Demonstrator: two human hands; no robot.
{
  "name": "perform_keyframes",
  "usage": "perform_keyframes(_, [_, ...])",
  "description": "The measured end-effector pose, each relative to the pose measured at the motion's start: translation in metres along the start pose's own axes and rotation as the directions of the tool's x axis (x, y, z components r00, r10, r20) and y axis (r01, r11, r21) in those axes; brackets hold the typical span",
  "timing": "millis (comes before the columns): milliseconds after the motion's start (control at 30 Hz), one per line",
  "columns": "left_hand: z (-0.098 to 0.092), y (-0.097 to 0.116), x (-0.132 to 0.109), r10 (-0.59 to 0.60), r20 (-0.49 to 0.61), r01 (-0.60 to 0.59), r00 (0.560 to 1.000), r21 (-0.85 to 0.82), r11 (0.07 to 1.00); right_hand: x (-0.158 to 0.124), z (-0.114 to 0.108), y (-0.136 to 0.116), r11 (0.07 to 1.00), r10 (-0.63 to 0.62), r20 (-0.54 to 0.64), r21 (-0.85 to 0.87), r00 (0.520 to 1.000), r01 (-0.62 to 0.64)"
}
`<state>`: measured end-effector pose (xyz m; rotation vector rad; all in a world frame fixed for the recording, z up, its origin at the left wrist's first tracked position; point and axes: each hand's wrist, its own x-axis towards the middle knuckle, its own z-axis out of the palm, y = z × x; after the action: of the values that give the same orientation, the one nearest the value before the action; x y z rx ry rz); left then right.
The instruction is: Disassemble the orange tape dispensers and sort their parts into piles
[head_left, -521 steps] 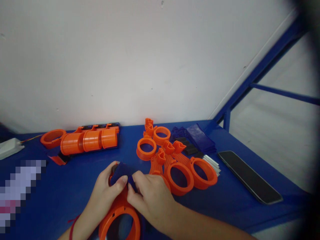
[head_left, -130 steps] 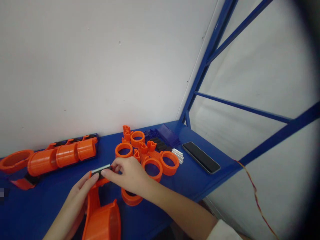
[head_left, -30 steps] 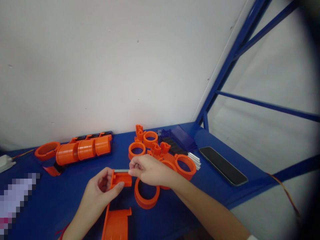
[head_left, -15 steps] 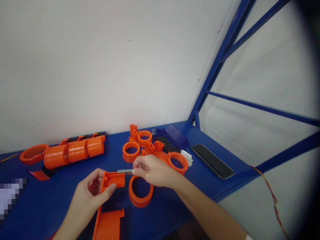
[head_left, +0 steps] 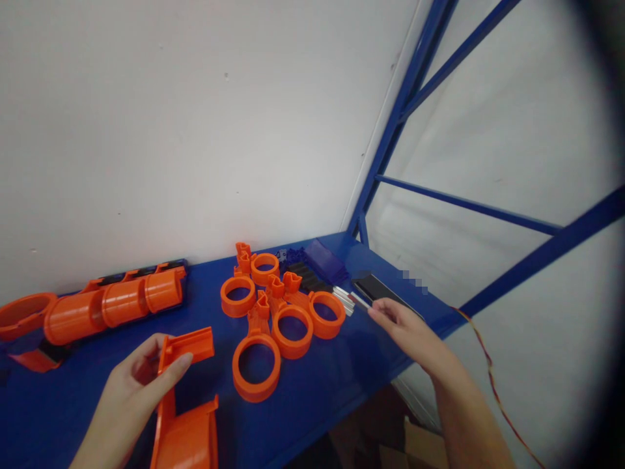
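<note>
My left hand (head_left: 134, 384) grips an orange plastic bracket (head_left: 193, 345), its thumb pressed along the bracket's upper channel. The bracket's lower end is a wide curved cup near the bottom of the view. Over at the right, my right hand (head_left: 405, 326) pinches a thin, silvery strip (head_left: 360, 301) between thumb and fingertips. This strip lies beside several silver metal strips (head_left: 344, 298) on the blue table, next to the black phone (head_left: 375, 290). Whether its edge is toothed cannot be made out. Several orange ring parts (head_left: 256, 394) lie between my two hands.
An orange assembly of cylinders (head_left: 117, 303) stands at the left by the wall. Black strips (head_left: 307, 277) and dark blue plates (head_left: 325, 260) lie at the back of the blue table (head_left: 312, 397). A blue frame (head_left: 390, 137) rises on the right, with a thin cable (head_left: 488, 365) hanging nearby.
My right hand has moved right, away from the orange bracket, to beside the metal strips and phone. The grey toothed strip no longer shows at the bracket. The view has shifted right.
</note>
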<state>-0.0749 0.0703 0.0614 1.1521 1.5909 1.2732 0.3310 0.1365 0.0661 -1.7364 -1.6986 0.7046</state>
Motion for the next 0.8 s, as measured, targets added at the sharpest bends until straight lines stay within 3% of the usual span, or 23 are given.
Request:
perform_keyframes(133, [0.001, 0.002, 0.001, -0.014, -0.025, 0.014, 1.0, -0.011, 1.0, 0.003, 0.014, 0.008, 0.998, 0.026, -0.009, -0.056, 1.0, -0.026])
perform_keyframes(300, [-0.001, -0.004, 0.004, -0.037, 0.043, 0.038, 0.998, -0.001, 0.999, 0.01, 0.03, 0.008, 0.989, 0.067, -0.032, -0.132, 0.997, -0.071])
perform_keyframes(567, [0.0, -0.005, 0.005, -0.016, 0.03, 0.016, 0.999, 0.001, 1.0, 0.013, 0.043, 0.005, 0.948, 0.116, -0.151, -0.279, 0.982, -0.155])
perform_keyframes(800, [0.003, -0.002, 0.004, 0.015, 0.037, -0.015, 0.999, 0.009, 1.0, 0.015, 0.039, 0.002, 0.941, 0.102, -0.215, -0.297, 0.971, -0.164])
